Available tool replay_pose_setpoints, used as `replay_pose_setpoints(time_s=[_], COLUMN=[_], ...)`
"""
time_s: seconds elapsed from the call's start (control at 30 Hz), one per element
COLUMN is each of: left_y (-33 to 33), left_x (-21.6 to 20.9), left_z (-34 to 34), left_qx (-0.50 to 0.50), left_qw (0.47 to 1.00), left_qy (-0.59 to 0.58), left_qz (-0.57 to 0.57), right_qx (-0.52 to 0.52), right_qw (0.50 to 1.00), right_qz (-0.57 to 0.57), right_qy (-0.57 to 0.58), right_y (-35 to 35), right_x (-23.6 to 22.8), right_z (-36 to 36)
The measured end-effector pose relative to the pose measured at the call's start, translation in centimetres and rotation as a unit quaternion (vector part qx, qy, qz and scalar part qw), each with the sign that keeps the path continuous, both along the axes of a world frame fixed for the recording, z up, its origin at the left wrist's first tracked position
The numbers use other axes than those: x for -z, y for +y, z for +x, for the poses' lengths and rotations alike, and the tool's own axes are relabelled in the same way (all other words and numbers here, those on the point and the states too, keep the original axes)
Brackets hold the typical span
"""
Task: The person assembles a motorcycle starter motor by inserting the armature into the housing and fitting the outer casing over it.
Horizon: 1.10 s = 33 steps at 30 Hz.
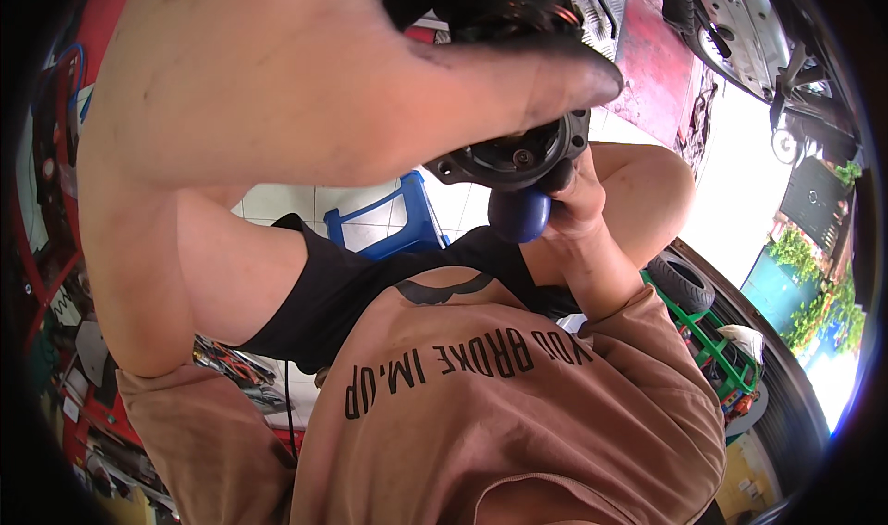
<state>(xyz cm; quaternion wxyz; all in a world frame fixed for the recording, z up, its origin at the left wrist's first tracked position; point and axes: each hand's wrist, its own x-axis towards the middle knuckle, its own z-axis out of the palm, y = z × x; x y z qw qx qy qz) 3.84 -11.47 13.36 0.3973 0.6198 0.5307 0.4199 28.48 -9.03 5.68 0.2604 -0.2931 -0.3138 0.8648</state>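
Note:
Close in front of me is a black metal part (504, 162) with a round, open flange, bolt holes in its ears and a screw head inside. A coppery gleam shows on the dark assembly (558, 9) above it; I cannot tell whether the two are joined. My left hand (370, 90) reaches across from the left, its blackened thumb laid over the dark part and its fingers hidden behind. Below the flange, my right hand (581, 199) is closed around a blue, round-ended piece (518, 215) that touches the black part. Its fingers are partly hidden.
A blue plastic stool (393, 234) stands on the tiled floor between my legs. Motorcycle parts (749, 25) and a red worn panel (652, 76) are at the upper right. A tyre (683, 283) and green rack (712, 340) stand right. Loose tools (242, 370) lie lower left.

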Motion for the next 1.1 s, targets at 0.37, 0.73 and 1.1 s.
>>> replay_pose_setpoints(time_s=[0.37,0.73,1.1], left_y=[2.8,2.9,2.9], left_x=[5.9,7.8,9.1], left_z=[0.7,1.3,-0.8], left_qx=[0.057,0.04,0.101], left_qw=[0.991,0.945,0.822], left_qy=[-0.104,-0.248,-0.496], left_qz=[-0.066,-0.208,-0.263], right_qx=[0.051,0.054,0.084], right_qw=[0.998,0.991,0.819], right_qz=[-0.033,0.085,0.36], right_qy=[0.008,-0.089,-0.439], right_y=[1.4,2.8,7.5], right_x=[1.7,1.4,5.7], right_z=[-0.7,-1.8,2.4])
